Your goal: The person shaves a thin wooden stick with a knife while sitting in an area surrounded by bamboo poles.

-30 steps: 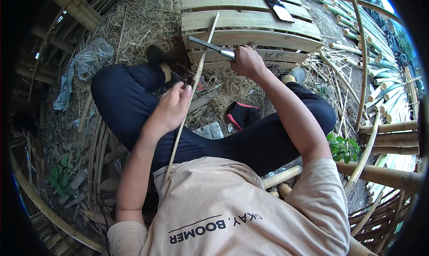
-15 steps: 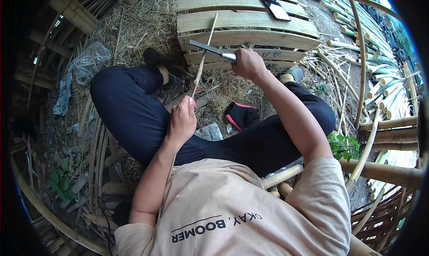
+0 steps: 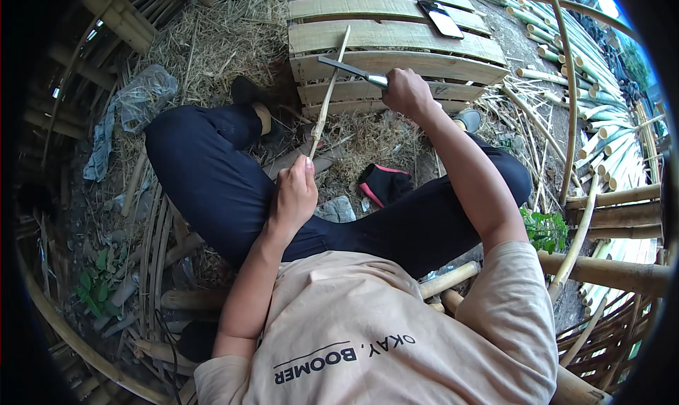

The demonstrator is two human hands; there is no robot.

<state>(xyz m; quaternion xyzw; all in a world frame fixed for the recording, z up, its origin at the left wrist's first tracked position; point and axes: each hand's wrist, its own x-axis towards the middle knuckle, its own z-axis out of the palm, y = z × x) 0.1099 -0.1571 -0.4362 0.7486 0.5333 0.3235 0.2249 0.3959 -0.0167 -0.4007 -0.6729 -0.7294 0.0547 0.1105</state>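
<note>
My left hand [image 3: 293, 196] grips the lower part of a thin bamboo strip [image 3: 329, 87] that rises away from me toward the slatted pallet. My right hand [image 3: 407, 92] is closed on the handle of a knife [image 3: 346, 70], whose blade lies across the strip near its upper end. I sit cross-legged in dark trousers, with both hands above my knees.
A slatted wooden pallet [image 3: 396, 33] lies ahead with a dark phone [image 3: 440, 18] on it. Straw covers the ground. A black and pink cloth item [image 3: 385, 182] lies between my legs. Bamboo poles [image 3: 608, 270] and split strips lie at the right and left. A crumpled plastic bag [image 3: 141, 94] lies at the left.
My left hand has slid up the strip and drawn it back toward me, so less of it shows above the hand. The knife has stayed against the strip near the pallet.
</note>
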